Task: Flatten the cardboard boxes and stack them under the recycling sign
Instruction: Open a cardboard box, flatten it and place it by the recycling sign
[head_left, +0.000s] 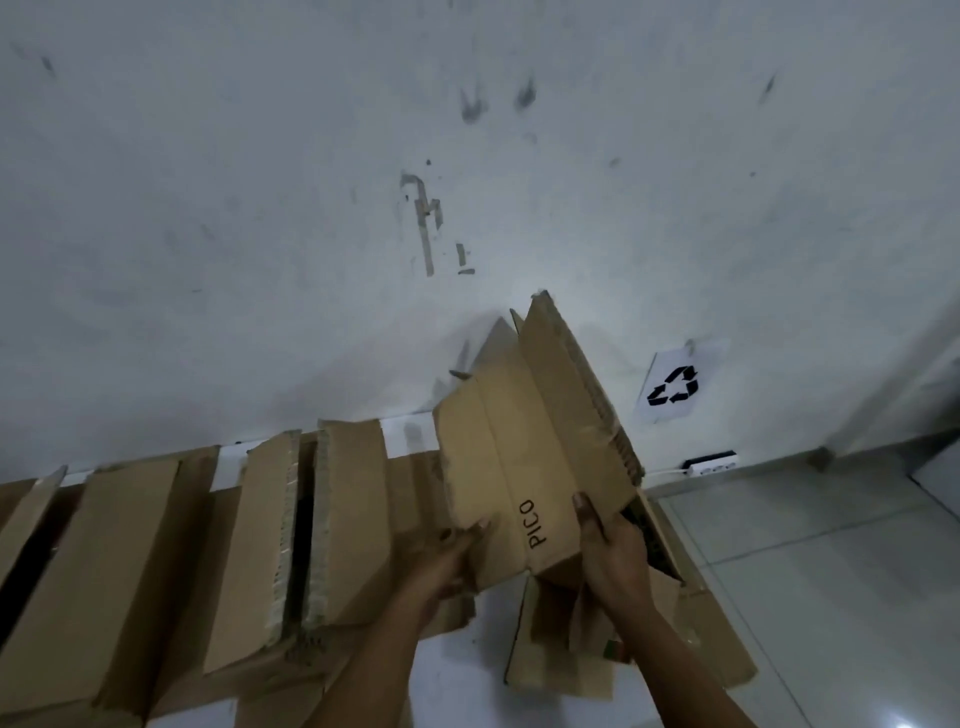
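I hold a long brown cardboard box (524, 441) marked "PICO" up in front of the wall, tilted, its far end raised. My left hand (447, 566) grips its near left edge and my right hand (608, 551) grips its near right side. A paper recycling sign (674, 385) is stuck low on the wall to the right. Under the held box, flattened cardboard (691, 639) lies on the floor near the wall. Several more open boxes (291, 525) stand in a row along the wall to the left.
A white power strip (711, 464) with a cable sits on the floor by the wall under the sign. Pale floor tiles (831, 571) stretch to the right. The white wall (363, 208) is scuffed with tape marks.
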